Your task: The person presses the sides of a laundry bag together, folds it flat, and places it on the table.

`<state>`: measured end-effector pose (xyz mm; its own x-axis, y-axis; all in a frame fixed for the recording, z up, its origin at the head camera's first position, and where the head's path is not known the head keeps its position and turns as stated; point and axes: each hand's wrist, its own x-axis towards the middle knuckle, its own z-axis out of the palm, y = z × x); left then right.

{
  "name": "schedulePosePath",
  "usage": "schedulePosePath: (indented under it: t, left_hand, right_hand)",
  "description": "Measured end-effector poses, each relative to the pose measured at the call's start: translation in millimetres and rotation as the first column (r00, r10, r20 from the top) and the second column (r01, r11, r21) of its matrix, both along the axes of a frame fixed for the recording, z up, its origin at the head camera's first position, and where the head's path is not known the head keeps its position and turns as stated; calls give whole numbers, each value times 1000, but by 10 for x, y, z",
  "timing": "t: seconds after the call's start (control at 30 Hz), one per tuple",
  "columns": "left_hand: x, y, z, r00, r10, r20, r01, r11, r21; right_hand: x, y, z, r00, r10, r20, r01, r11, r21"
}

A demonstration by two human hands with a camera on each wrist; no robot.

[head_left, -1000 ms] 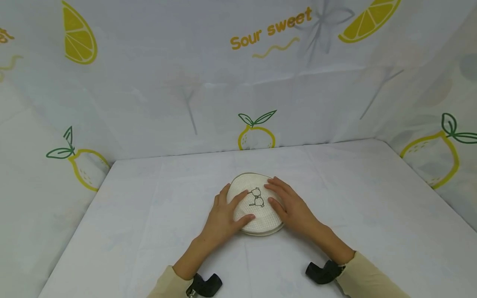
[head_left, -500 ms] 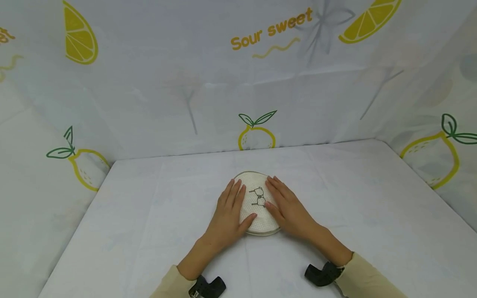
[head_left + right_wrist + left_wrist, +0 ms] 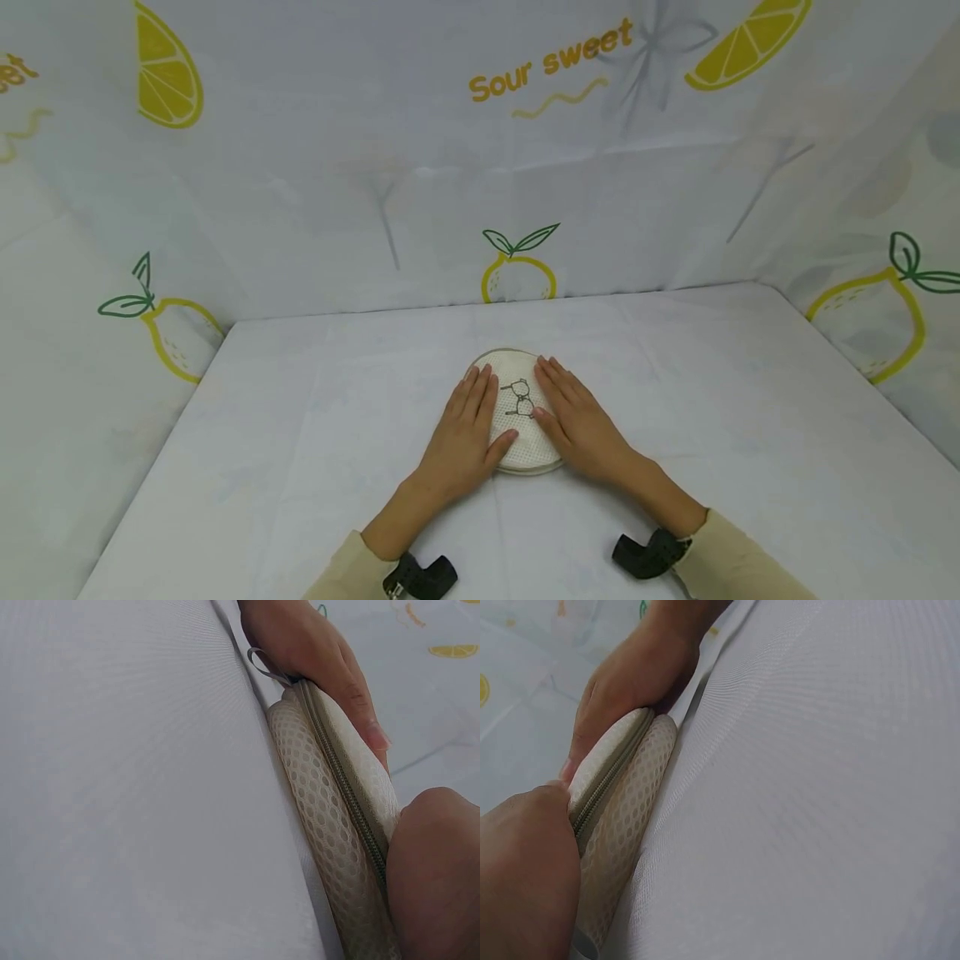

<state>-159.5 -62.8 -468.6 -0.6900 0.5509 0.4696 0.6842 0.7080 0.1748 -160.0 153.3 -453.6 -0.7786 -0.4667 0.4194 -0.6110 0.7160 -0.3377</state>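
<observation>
A round cream mesh zip bag (image 3: pixel 517 446) lies flat on the white cloth, a dark line drawing (image 3: pixel 519 398) on its top. My left hand (image 3: pixel 461 437) rests on its left side, fingers straight and together, thumb toward the front. On the right side my right hand (image 3: pixel 588 429) lies the same way, its thumb tip near the drawing. Both palms cover much of the bag's edges. In the left wrist view a zipper (image 3: pixel 607 784) runs round the side above a puffy mesh lower part (image 3: pixel 634 802). A small grey loop (image 3: pixel 262 664) sticks out beside my left hand in the right wrist view.
White cloth (image 3: pixel 300 417) covers the table. Lemon-printed curtains (image 3: pixel 337 167) hang behind it and at both sides. Black wrist devices (image 3: pixel 423 577) sit at the sleeve cuffs.
My left hand's spread fingers have come together and moved inward over the bag's top. My right thumb has slid slightly toward the drawing. In the last half second little has shifted.
</observation>
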Motion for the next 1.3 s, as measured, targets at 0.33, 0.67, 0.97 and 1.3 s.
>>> schedulePosePath:
  t: [0.33, 0.67, 0.97, 1.3]
  left_hand:
    - [43, -14, -10, 999, 12, 36, -12, 1000, -12]
    - [47, -23, -14, 997, 11, 72, -8, 999, -51]
    - [77, -32, -6, 996, 17, 89, -12, 998, -57]
    - [54, -17, 3, 999, 0, 46, 1, 1000, -20]
  right_hand:
    - [0, -8, -56, 999, 18, -41, -18, 1000, 2]
    - [-3, 3, -89, 1000, 13, -25, -12, 999, 37]
    - [18, -6, -106, 1000, 12, -17, -12, 1000, 25]
    - [-1, 28, -63, 998, 15, -66, -12, 999, 46]
